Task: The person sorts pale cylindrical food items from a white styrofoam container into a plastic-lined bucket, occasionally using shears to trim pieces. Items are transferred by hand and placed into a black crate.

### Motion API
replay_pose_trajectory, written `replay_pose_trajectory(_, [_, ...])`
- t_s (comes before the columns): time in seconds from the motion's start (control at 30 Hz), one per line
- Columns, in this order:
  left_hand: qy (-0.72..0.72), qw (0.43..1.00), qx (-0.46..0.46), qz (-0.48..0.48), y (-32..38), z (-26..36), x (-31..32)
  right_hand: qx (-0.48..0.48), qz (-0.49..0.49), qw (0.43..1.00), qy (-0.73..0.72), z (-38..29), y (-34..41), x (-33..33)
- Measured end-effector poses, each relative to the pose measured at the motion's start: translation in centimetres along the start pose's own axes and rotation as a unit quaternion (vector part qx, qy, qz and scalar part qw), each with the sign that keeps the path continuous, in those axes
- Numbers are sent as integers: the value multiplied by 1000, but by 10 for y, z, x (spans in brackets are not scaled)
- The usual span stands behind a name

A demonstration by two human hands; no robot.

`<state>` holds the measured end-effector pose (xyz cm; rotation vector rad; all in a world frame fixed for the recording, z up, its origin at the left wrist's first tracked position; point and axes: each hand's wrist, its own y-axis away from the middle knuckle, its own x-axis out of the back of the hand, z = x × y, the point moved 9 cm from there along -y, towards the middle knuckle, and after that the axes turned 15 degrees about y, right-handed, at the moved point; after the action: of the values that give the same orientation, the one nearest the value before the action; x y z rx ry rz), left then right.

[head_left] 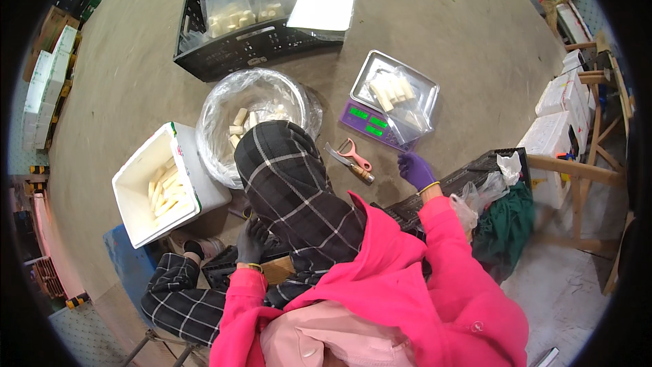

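My left hand (252, 240), in a grey glove, is beside my plaid-covered knee with fingers loosely bent and nothing visible in it. My right hand (417, 171), in a purple glove, has curled fingers near the lower corner of a purple digital scale (374, 122); its palm is hidden. On the scale's metal tray (377, 61) lies a clear plastic bag (407, 117) of pale peeled stalk pieces (391, 90). A pink peeler (355, 154) and a curved knife with a wooden handle (361, 173) lie on the floor. Cut pieces (236, 130) sit in a plastic-lined round tub (214, 158).
A white foam box (140, 163) at left holds longer pale stalks (166, 191). Beyond the tub stands a black crate (224, 58) with filled bags (229, 12) and a stack of flat bags (326, 2). Right of me are a black crate (458, 173) and green cloth (507, 229).
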<state>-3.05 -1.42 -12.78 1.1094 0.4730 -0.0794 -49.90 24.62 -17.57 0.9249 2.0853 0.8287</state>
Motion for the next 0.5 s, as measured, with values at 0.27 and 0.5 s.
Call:
replay_pose_trajectory(0.27, [36,999,-15,12,-14,-2,18,46,-107,992,-57,13,-32,-63])
replay_pose_trajectory(0.5, [101,995,10,-9,-13,-8,10,112,32,986,-118,-18,-87,-28])
